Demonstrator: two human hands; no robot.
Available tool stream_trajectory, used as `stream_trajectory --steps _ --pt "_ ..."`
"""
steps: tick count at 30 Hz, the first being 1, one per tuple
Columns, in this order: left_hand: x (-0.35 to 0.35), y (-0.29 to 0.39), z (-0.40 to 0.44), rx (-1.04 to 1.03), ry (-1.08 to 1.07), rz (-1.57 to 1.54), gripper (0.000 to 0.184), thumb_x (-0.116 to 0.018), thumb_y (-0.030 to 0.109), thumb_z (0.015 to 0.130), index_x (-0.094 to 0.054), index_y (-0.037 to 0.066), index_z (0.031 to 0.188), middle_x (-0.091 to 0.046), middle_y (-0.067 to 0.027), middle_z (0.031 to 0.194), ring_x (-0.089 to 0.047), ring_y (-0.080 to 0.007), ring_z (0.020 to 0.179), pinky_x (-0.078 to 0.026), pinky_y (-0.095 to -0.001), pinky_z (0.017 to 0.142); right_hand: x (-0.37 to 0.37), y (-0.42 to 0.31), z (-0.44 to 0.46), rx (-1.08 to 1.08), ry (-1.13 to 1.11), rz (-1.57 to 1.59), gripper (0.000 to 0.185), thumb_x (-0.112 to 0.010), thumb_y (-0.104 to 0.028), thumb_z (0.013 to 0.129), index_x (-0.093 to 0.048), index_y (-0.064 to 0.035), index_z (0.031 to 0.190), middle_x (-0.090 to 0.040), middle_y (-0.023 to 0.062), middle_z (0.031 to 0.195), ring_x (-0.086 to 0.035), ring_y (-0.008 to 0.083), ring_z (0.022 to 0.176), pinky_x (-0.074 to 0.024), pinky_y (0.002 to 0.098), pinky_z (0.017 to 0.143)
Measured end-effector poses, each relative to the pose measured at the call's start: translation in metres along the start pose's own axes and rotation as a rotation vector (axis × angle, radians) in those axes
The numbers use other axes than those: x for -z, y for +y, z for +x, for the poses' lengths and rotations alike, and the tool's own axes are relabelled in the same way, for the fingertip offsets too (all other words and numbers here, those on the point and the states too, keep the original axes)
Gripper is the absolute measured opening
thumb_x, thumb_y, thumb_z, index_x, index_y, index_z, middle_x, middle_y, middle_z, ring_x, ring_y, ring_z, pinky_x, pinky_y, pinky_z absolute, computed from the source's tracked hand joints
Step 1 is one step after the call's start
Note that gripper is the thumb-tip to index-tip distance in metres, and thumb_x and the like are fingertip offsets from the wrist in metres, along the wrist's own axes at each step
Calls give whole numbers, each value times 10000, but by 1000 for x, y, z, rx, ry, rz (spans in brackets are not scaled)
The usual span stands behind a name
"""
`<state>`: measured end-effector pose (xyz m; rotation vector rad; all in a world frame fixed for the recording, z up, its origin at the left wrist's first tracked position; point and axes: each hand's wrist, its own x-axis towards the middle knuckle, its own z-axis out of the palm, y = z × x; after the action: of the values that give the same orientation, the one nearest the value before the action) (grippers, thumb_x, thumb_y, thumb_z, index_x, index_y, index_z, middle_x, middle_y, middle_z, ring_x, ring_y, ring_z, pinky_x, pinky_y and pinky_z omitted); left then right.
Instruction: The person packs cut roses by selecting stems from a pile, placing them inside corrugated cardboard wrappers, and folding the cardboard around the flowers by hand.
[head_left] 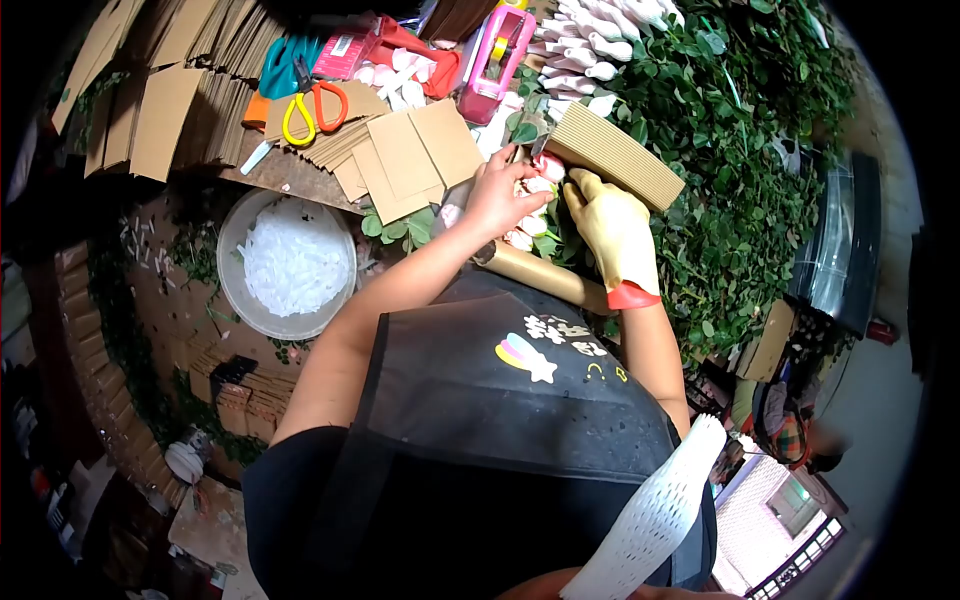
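Note:
Pale pink and white roses [540,186] sit in a cluster between my two hands, with leaves around them. My left hand [500,200] is bare and has its fingers curled about the rose heads from the left. My right hand [612,235], in a yellow rubber glove with a red cuff, has bent fingers at the right side of the roses; what they grip is hidden. A folded corrugated cardboard piece [620,158] stands just beyond the glove. A rounded tan cardboard edge [545,276] lies nearer to me, by my apron.
Cut leafy stems [740,200] heap up at right. Netted white rose heads [590,50] lie behind. Cardboard sheets [405,165], scissors [312,112] and a pink tape dispenser [495,65] lie at left and back. Below stands a tub [228,270] of white pieces.

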<state>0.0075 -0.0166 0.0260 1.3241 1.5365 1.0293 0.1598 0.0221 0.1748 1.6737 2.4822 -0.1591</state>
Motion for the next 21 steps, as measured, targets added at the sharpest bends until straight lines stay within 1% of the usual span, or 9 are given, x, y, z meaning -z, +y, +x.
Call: stream_trajectory --steps 2,5,10,13,14,15,17,18,21 --pt "1 0 0 4 8 10 475 -904 352 786 -770 80 1151 -432 -317 1562 -436 -455 1459 -376 -490 1194 0 3 -2 4 36 75 309 -628 -368 1025 -735 -144 1207 -776 174 968 -748 356 905 -580 461 835" --pt "-1 0 0 -3 11 21 471 -901 346 787 -774 94 1164 -439 -316 1555 -440 -457 1453 -379 -488 1192 -18 13 4 62 31 68 305 -605 -369 1029 -717 -123 1173 -765 172 891 -747 368 842 -574 487 771" --pt "-3 -2 -1 -16 19 18 466 -898 337 788 -779 120 1183 -456 -312 1536 -442 -456 1451 -383 -489 1190 -27 8 16 -27 -64 -25 296 -651 -390 998 -721 -130 1121 -759 166 882 -742 373 846 -569 498 783" --pt "-4 0 1 -9 31 1 451 -896 328 784 -786 134 1175 -464 -314 1531 -443 -451 1453 -382 -490 1192 -12 13 4 -32 -17 200 258 -682 -356 984 -731 -123 1083 -766 151 901 -742 360 853 -568 482 790" --pt "-3 0 0 0 37 -5 445 -896 325 782 -789 139 1172 -467 -315 1530 -443 -450 1454 -382 -491 1193 2 13 -3 -156 -76 358 241 -698 -327 977 -734 -111 1078 -766 153 913 -743 342 852 -568 455 796" --pt "-3 -1 0 -2 37 4 438 -896 322 779 -792 143 1166 -471 -316 1527 -445 -448 1454 -382 -491 1193 8 17 -7 -260 -152 544 224 -689 -267 994 -736 -90 1124 -774 130 912 -760 252 836 -579 376 793" --pt "-5 -7 2 -19 23 18 425 -896 315 774 -798 150 1154 -479 -319 1522 -447 -445 1453 -382 -493 1192 40 13 -31 -323 -47 810 208 -691 -169 997 -729 -41 1156 -777 79 930 -744 144 832 -570 293 796" --pt "-6 -14 4 -39 7 16 409 -895 311 771 -804 156 1138 -483 -323 1520 -444 -443 1456 -388 -501 1188 24 33 -42 -292 47 1045 196 -686 -82 990 -723 -2 1164 -776 48 973 -717 96 853 -560 252 814" --pt "2 -6 5 -41 -38 -36 399 -877 306 807 -799 113 1148 -481 -324 1517 -492 -428 1420 -424 -470 1165 35 64 -74 -89 406 1024 215 -697 -62 982 -737 2 1183 -770 55 1022 -709 108 911 -558 261 855"
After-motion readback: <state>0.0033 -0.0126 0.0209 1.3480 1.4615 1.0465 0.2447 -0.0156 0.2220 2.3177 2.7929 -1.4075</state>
